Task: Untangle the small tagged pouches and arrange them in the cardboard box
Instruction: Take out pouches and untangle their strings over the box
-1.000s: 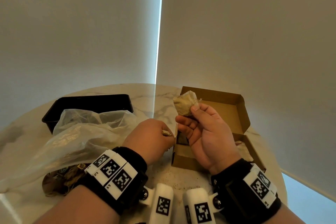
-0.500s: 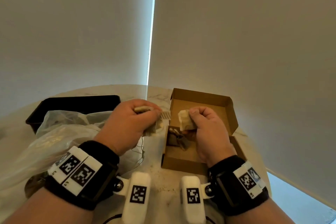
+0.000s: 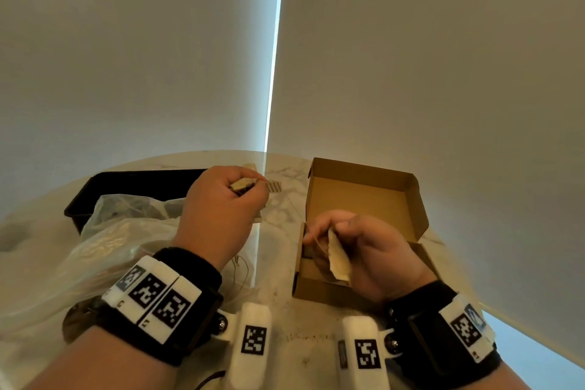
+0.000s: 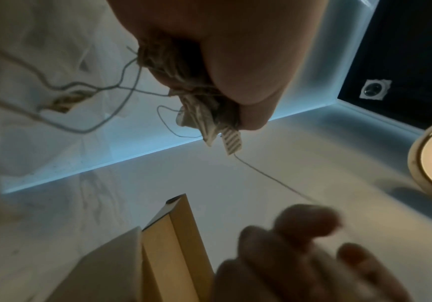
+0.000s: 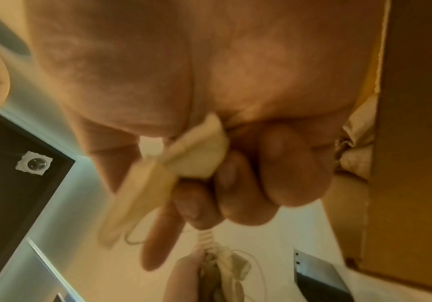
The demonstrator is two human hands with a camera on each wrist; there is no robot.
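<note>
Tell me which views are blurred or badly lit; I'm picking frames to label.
Head view: sharp, wide-angle bend, bright slit between the blinds. Left wrist view: the left hand and its pouches fairly clear, the right hand smeared by motion. Right wrist view: warm cast, the pouch in the right hand motion-blurred, cardboard box soft.

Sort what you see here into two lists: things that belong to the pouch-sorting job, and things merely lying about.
Belongs to the job:
- pouch in the right hand
- tangled pouches in the left hand
- cardboard box

Lying about:
- black tray
- clear plastic bag
- marble table
</note>
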